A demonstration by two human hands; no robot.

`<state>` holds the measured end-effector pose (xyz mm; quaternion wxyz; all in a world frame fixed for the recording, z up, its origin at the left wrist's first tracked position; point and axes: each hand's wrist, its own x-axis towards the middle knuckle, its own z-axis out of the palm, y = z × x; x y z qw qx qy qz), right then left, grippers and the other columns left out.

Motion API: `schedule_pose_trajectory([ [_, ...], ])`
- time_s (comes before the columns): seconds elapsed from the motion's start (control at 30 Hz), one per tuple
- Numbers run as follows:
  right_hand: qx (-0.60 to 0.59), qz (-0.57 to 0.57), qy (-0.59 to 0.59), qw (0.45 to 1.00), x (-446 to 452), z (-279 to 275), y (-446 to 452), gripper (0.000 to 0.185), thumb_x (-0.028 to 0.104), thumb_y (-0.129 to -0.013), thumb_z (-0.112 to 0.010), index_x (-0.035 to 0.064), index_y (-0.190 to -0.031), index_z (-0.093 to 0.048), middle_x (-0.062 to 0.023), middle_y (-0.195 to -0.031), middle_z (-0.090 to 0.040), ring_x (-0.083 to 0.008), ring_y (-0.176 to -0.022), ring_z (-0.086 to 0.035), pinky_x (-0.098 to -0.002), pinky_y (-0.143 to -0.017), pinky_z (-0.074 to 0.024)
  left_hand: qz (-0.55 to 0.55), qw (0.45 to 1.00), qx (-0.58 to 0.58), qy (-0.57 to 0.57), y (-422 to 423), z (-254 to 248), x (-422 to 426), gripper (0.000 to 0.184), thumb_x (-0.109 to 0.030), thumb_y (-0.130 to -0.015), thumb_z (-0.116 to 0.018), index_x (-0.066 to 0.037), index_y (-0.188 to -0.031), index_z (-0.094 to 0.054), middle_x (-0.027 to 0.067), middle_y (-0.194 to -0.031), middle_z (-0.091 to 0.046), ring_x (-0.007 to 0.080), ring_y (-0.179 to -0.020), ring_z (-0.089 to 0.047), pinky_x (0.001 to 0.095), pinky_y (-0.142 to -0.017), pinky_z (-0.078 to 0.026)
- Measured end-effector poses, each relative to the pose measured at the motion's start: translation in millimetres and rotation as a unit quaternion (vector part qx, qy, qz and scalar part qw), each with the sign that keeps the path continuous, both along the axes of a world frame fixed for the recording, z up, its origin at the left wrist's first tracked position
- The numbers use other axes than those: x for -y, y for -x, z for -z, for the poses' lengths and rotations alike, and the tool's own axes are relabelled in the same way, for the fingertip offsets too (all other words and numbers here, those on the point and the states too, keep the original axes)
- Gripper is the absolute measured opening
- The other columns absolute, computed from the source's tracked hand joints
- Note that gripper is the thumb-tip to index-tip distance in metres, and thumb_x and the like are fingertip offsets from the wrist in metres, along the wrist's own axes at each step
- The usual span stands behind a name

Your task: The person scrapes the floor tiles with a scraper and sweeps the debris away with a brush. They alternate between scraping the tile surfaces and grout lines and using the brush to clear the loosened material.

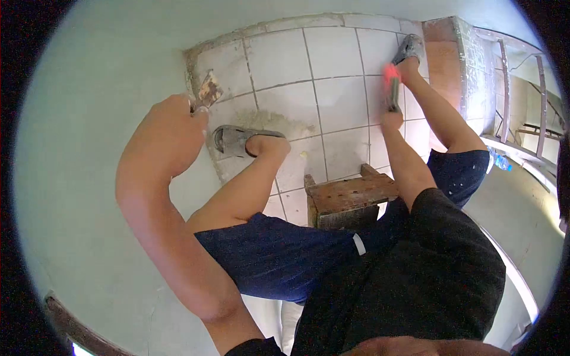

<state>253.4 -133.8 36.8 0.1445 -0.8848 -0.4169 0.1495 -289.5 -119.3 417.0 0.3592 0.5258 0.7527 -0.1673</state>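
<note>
At the left, close to the pale green wall (77,148), my left hand (181,121) is closed round the handle of a putty knife (210,89), whose blade is stained and points up. Over the tiled floor at the right, my right hand (392,120) grips a tool with a red end (392,83). That tool is blurred, so its kind cannot be made out. It is beside my foot in a grey sandal (409,47).
A worn wooden stool (350,194) stands between my legs. My other sandal (233,141) is on the white tiles (285,110) near the wall. Metal railing (504,89) and a plastic bottle (502,162) are at the right.
</note>
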Motion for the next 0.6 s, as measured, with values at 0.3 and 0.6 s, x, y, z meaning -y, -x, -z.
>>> schedule_pose_trajectory([
  [0.3, -0.018, -0.123, 0.103, 0.987, 93.8, 33.2, 193.3, 0.047, 0.02, -0.067, -0.073, -0.0004, -0.105, -0.056, -0.0183, -0.099, -0.06, -0.0342, -0.095, -0.06, -0.0452, -0.078, -0.0472, 0.031, 0.998, -0.003, -0.061, -7.8, -15.3, 15.5, 0.038, -0.03, -0.095, -0.047, 0.006, -0.106, -0.055, 0.0178, -0.079, -0.057, 0.0246, -0.058, -0.06, 0.0388, -0.055, -0.05],
  [0.6, -0.182, -0.269, 0.146, 0.934, 118.5, -43.7, 262.4, 0.034, 0.03, -0.072, -0.069, 0.0016, -0.09, -0.065, -0.0232, -0.089, -0.066, -0.0389, -0.087, -0.063, -0.0479, -0.077, -0.0499, 0.026, 0.995, -0.021, -0.096, -25.1, -55.8, 31.2, 0.039, -0.03, -0.095, -0.047, 0.007, -0.108, -0.054, 0.0197, -0.084, -0.058, 0.0263, -0.059, -0.061, 0.0389, -0.056, -0.05],
])
